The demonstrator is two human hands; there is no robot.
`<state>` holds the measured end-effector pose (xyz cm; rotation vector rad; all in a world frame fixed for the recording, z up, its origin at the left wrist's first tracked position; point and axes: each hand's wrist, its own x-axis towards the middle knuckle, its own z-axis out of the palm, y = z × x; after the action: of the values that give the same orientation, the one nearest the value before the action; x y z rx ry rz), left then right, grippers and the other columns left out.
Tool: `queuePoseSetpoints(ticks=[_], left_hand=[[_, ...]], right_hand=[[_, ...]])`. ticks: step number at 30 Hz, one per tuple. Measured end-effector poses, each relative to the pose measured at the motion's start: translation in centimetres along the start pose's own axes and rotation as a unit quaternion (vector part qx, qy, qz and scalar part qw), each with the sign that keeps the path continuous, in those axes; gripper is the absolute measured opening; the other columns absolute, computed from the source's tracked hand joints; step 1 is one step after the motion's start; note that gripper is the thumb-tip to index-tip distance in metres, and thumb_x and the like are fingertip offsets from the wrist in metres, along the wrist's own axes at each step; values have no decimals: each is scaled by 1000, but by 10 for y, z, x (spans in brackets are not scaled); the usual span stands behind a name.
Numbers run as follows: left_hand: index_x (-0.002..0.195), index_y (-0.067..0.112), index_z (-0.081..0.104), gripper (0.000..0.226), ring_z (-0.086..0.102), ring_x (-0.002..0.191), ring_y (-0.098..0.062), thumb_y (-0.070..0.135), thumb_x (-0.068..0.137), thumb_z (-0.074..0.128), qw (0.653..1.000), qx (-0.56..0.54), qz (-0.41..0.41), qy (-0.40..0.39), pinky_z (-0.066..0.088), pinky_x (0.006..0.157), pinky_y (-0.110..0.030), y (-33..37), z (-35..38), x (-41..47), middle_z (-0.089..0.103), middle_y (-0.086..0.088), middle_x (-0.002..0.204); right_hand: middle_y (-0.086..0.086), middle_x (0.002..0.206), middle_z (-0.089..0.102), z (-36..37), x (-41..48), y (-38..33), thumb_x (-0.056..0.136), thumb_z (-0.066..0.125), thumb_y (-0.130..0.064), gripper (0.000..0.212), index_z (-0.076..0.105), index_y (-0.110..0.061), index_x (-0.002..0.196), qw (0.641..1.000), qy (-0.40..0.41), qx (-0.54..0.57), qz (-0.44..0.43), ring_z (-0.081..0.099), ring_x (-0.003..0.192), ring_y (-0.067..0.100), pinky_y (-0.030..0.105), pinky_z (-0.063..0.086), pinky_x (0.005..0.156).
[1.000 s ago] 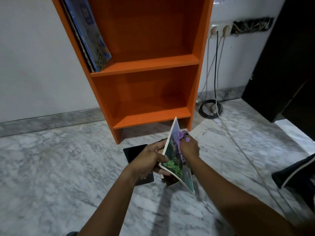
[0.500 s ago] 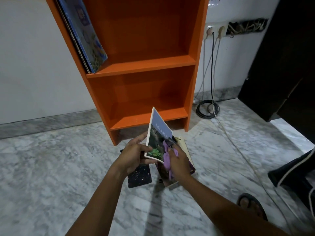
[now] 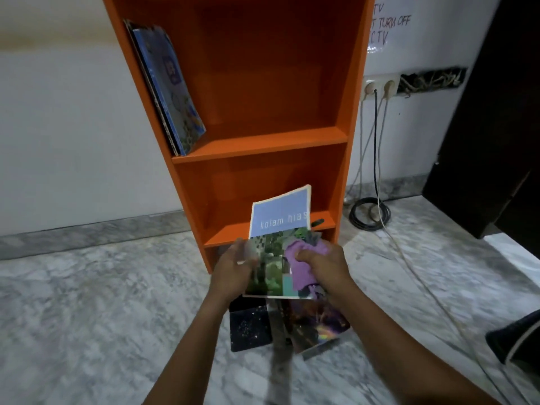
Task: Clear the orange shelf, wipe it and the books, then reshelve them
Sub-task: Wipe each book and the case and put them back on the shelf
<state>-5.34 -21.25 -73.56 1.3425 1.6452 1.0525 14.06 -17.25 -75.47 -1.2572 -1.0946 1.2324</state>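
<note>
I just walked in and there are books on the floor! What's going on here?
A person is cleaning books. The left hand holds a blue-topped book up, and the right hand presses a purple cloth on its cover. A dark book and a colourful book lie on the floor underneath. A few leaning books stand in the orange shelf, against its left wall.

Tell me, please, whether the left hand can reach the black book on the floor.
Probably not: the left hand holds the kolam hias book. The black book lies beneath it, mostly uncovered, so the way looks free once that hand lets go.
</note>
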Motion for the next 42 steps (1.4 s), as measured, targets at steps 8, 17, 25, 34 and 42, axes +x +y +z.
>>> queuePoseSetpoints(ticks=[8, 17, 25, 34, 42], left_hand=[[111, 4, 68, 53, 73, 90, -33, 53, 96, 54, 873, -471, -122, -5, 58, 84, -43, 32, 4, -6, 75, -21, 99], [133, 11, 62, 46, 65, 117, -36, 40, 104, 41, 834, -525, -114, -127, 49, 104, -51, 21, 16, -31, 67, -20, 129], [137, 13, 58, 49, 65, 119, -36, 45, 106, 36, 823, -562, -66, -45, 53, 96, -54, 14, -29, -8, 66, -17, 133], [135, 10, 59, 35, 71, 109, -35, 16, 101, 56, 899, -421, -119, -18, 62, 77, -47, -10, -24, -9, 69, -16, 127], [103, 11, 69, 9, 76, 88, -28, 10, 98, 62, 925, -297, -89, 220, 61, 81, -53, -22, -27, 4, 77, -12, 99]], right_hand=[[-11, 131, 65, 47, -59, 18, 89, 65, -29, 41, 62, -31, 130, 891, -180, -315, -273, 58, 121, 6, 33, 50, 103], [-6, 137, 60, 57, -9, -16, 103, 51, -42, 30, 57, -35, 131, 975, -67, -136, -160, 55, 126, 13, 40, 47, 105], [0, 93, 72, 31, 4, 12, 96, 66, -25, 5, 69, -23, 92, 996, -84, 30, 29, 67, 81, 13, 25, 54, 71], [4, 71, 64, 26, 16, 6, 93, 72, -11, 12, 64, -8, 84, 997, -18, 70, -25, 60, 55, 13, 24, 47, 52], [-3, 65, 59, 46, 27, 49, 92, 74, -27, 35, 54, -19, 65, 991, -55, -119, 25, 55, 63, 16, 22, 42, 54]])
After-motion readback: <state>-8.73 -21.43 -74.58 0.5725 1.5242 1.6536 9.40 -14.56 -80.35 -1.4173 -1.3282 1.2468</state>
